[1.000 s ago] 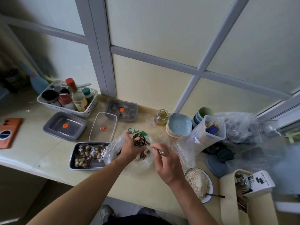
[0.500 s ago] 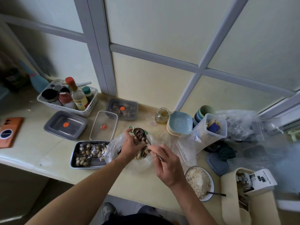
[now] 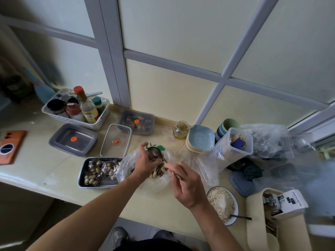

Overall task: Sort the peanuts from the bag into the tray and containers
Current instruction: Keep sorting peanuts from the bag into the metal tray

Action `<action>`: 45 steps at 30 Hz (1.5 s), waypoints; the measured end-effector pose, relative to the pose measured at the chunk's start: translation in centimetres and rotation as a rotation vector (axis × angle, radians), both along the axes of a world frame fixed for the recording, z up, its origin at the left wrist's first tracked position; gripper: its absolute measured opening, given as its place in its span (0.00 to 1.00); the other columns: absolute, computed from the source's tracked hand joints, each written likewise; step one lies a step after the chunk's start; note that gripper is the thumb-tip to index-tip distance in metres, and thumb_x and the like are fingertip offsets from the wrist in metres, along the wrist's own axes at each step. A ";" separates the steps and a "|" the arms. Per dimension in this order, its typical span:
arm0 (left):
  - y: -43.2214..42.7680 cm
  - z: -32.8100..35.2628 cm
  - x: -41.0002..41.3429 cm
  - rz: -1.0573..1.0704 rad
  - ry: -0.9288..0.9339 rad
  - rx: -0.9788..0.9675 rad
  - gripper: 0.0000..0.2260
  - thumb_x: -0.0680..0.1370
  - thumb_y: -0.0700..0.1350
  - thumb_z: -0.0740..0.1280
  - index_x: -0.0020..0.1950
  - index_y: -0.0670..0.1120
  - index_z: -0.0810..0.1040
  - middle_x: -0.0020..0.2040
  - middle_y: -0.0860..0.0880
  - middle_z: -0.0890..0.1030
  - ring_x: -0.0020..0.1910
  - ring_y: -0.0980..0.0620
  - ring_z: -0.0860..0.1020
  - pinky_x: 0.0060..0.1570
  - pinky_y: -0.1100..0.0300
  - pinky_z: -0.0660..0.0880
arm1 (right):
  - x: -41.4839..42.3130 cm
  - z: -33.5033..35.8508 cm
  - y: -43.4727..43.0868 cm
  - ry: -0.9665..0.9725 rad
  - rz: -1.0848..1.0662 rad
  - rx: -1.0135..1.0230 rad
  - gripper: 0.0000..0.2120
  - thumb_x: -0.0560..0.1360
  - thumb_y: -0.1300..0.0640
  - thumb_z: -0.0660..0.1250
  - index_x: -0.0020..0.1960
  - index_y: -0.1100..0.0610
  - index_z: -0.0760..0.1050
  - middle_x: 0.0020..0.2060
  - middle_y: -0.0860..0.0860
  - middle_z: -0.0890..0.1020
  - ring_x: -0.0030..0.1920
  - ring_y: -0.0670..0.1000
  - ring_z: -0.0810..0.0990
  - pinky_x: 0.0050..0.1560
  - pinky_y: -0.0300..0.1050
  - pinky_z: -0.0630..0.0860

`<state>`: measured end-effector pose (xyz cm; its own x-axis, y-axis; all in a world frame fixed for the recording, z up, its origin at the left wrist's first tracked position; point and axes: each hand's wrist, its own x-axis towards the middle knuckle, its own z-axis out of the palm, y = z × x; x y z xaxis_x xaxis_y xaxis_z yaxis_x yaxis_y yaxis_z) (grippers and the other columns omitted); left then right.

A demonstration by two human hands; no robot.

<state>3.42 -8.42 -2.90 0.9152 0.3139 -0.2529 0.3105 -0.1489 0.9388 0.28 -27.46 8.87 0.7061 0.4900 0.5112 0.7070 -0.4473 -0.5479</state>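
at the left end of the desk lies one orange phone. next come three containers, each with an orange dot: a grey one, a clear one just right of it, and a second grey one farther back with dark and pale pieces inside. nearer sits one metal tray holding peanuts among crumpled film. touching its right side is one plastic bag with more peanuts in it. the left hand is at the bag's mouth, fingers curled, seemingly gripping its rim. the right hand pinches the handle of one spoon, whose bowl is above the bag beside the left hand. to the right, near the desk edge, stands one bowl of pale flakes.
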 end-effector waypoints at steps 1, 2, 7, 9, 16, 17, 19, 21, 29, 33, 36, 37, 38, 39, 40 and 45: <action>0.0 -0.1 -0.1 -0.004 0.000 -0.001 0.37 0.70 0.42 0.79 0.70 0.54 0.59 0.53 0.46 0.83 0.51 0.50 0.84 0.58 0.51 0.80 | 0.0 0.0 0.0 0.002 -0.003 0.001 0.15 0.85 0.55 0.58 0.59 0.60 0.82 0.46 0.51 0.79 0.37 0.51 0.79 0.36 0.47 0.78; 0.0 0.0 -0.1 -0.008 0.002 -0.004 0.36 0.70 0.43 0.79 0.69 0.53 0.60 0.52 0.46 0.83 0.51 0.49 0.84 0.58 0.49 0.80 | 0.1 0.0 0.0 0.004 -0.006 0.004 0.15 0.86 0.55 0.58 0.59 0.60 0.82 0.46 0.52 0.79 0.37 0.51 0.78 0.36 0.46 0.78; -0.2 0.7 -0.6 -0.038 0.000 0.064 0.36 0.71 0.42 0.80 0.71 0.49 0.61 0.51 0.55 0.79 0.51 0.54 0.81 0.56 0.58 0.77 | 0.2 -0.4 0.0 0.025 0.001 0.006 0.12 0.84 0.58 0.60 0.59 0.59 0.81 0.47 0.50 0.80 0.39 0.49 0.79 0.38 0.44 0.78; 0.1 0.2 -0.9 -0.070 0.029 0.076 0.34 0.72 0.42 0.79 0.69 0.49 0.62 0.52 0.54 0.80 0.50 0.54 0.82 0.55 0.56 0.80 | 0.4 -0.7 -0.1 0.069 -0.049 0.056 0.12 0.84 0.58 0.60 0.59 0.60 0.81 0.48 0.50 0.81 0.41 0.47 0.81 0.41 0.42 0.79; 1.1 -2.0 -3.6 -0.063 0.240 0.015 0.19 0.72 0.38 0.78 0.58 0.45 0.75 0.52 0.49 0.82 0.50 0.45 0.83 0.43 0.48 0.84 | 1.1 -2.9 -0.5 0.373 -0.403 0.215 0.08 0.85 0.59 0.61 0.53 0.55 0.79 0.31 0.46 0.79 0.29 0.46 0.80 0.32 0.41 0.78; 1.2 -2.4 -4.1 -0.065 0.257 -0.006 0.15 0.72 0.38 0.78 0.56 0.45 0.77 0.52 0.47 0.82 0.50 0.43 0.83 0.42 0.47 0.84 | 1.2 -3.3 -0.6 0.415 -0.422 0.194 0.08 0.85 0.59 0.61 0.52 0.55 0.79 0.29 0.47 0.79 0.28 0.46 0.80 0.31 0.43 0.78; 1.3 -3.1 -4.9 -0.038 0.292 -0.059 0.14 0.72 0.36 0.77 0.55 0.44 0.79 0.53 0.43 0.81 0.50 0.41 0.82 0.43 0.46 0.84 | 1.2 -4.3 -0.7 0.529 -0.441 0.168 0.08 0.85 0.58 0.61 0.49 0.53 0.77 0.30 0.48 0.80 0.27 0.46 0.81 0.32 0.45 0.80; 1.2 -3.2 -5.5 0.013 0.314 -0.098 0.22 0.70 0.33 0.77 0.60 0.45 0.75 0.54 0.42 0.80 0.50 0.43 0.81 0.46 0.47 0.84 | 1.3 -5.2 -0.7 0.667 -0.479 0.174 0.09 0.85 0.56 0.61 0.47 0.50 0.76 0.32 0.49 0.82 0.27 0.46 0.82 0.34 0.48 0.81; 1.0 -4.2 -6.3 0.047 0.386 -0.084 0.13 0.70 0.35 0.77 0.52 0.43 0.80 0.47 0.45 0.84 0.47 0.46 0.82 0.48 0.52 0.82 | 2.6 -6.9 -0.7 1.084 -0.716 0.552 0.16 0.86 0.53 0.59 0.46 0.62 0.77 0.33 0.56 0.85 0.30 0.55 0.84 0.32 0.46 0.78; 0.9 -4.5 -6.8 0.028 0.414 -0.055 0.14 0.69 0.35 0.78 0.51 0.43 0.80 0.44 0.47 0.83 0.43 0.49 0.81 0.44 0.54 0.79 | 3.6 -7.5 -0.3 1.284 -0.750 0.801 0.17 0.86 0.53 0.60 0.46 0.64 0.75 0.34 0.59 0.83 0.29 0.54 0.84 0.27 0.41 0.76; 0.6 -4.0 -7.0 -0.014 0.443 -0.008 0.17 0.68 0.37 0.78 0.53 0.47 0.77 0.46 0.49 0.83 0.45 0.51 0.81 0.44 0.59 0.78 | 4.0 -7.9 0.3 1.384 -0.764 0.829 0.18 0.86 0.52 0.61 0.45 0.65 0.76 0.33 0.60 0.84 0.29 0.53 0.84 0.27 0.40 0.78; 0.5 -4.0 -7.1 -0.022 0.451 0.004 0.18 0.68 0.39 0.79 0.54 0.47 0.76 0.47 0.49 0.83 0.47 0.51 0.82 0.46 0.59 0.79 | 4.0 -8.0 0.6 1.406 -0.773 0.826 0.19 0.86 0.52 0.61 0.44 0.65 0.76 0.33 0.60 0.84 0.29 0.53 0.84 0.27 0.40 0.78; 0.5 -4.0 -7.1 -0.025 0.463 0.012 0.19 0.67 0.40 0.79 0.54 0.48 0.75 0.48 0.49 0.84 0.48 0.51 0.82 0.48 0.57 0.80 | 4.1 -8.1 0.7 1.423 -0.781 0.826 0.19 0.86 0.52 0.61 0.44 0.66 0.76 0.33 0.60 0.84 0.30 0.54 0.84 0.27 0.40 0.78; 0.5 -4.0 -7.1 -0.022 0.470 0.014 0.20 0.67 0.41 0.80 0.53 0.49 0.75 0.48 0.48 0.84 0.48 0.50 0.82 0.48 0.56 0.81 | 4.2 -8.2 0.9 1.439 -0.788 0.831 0.20 0.86 0.52 0.61 0.45 0.67 0.76 0.32 0.60 0.84 0.30 0.54 0.84 0.27 0.40 0.79; 0.5 -4.0 -7.1 -0.016 0.479 0.017 0.21 0.66 0.43 0.80 0.53 0.49 0.75 0.48 0.48 0.84 0.48 0.49 0.82 0.46 0.56 0.81 | 4.2 -8.4 0.9 1.457 -0.797 0.838 0.20 0.86 0.52 0.61 0.45 0.67 0.77 0.32 0.59 0.84 0.30 0.54 0.84 0.27 0.39 0.79; -0.2 -4.0 -7.1 0.010 0.478 0.094 0.18 0.65 0.51 0.75 0.51 0.46 0.81 0.45 0.48 0.84 0.45 0.49 0.82 0.43 0.54 0.80 | 4.6 -9.4 0.7 1.553 -0.811 0.863 0.19 0.85 0.52 0.62 0.47 0.68 0.77 0.33 0.60 0.85 0.30 0.53 0.85 0.28 0.39 0.79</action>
<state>-3.64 -8.59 -6.92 0.7000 0.3638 -0.6145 0.7058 -0.2213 0.6730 4.87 -26.79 -0.57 0.5996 -0.1299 -0.7897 -0.7285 0.3200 -0.6057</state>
